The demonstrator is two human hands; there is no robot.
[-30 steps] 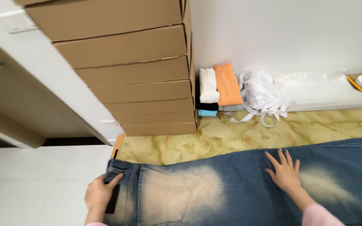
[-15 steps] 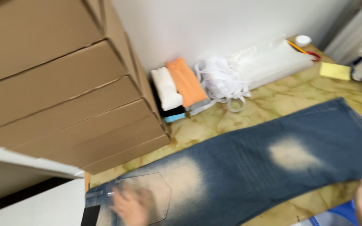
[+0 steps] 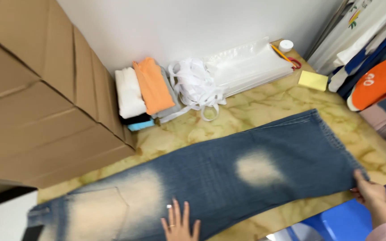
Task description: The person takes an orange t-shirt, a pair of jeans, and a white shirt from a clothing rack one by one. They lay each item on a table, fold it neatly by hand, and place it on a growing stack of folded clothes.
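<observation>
Centrally, one pair of faded blue denim jeans [image 3: 228, 178], laid flat lengthwise across the yellow marbled tabletop [image 3: 264, 107], waist end at lower left, leg hem at right. Left hand [image 3: 180, 225]: fingers spread and released, palm flat on the denim near the seat. Right hand [image 3: 368, 191]: fingers pinched on the hem corner of the jeans at the table's right edge. Behind the jeans, against the white wall: stacked brown cardboard boxes [image 3: 36, 98]; folded white and orange cloths [image 3: 144, 91]; tangle of white elastic tape [image 3: 195, 85]; sheaf of clear plastic bags [image 3: 246, 64]; yellow sticky-note pad [image 3: 313, 81]. Far right: hanging garments [image 3: 371, 49], crowding the table end. Blue plastic stool [image 3: 340, 221] below the near edge
</observation>
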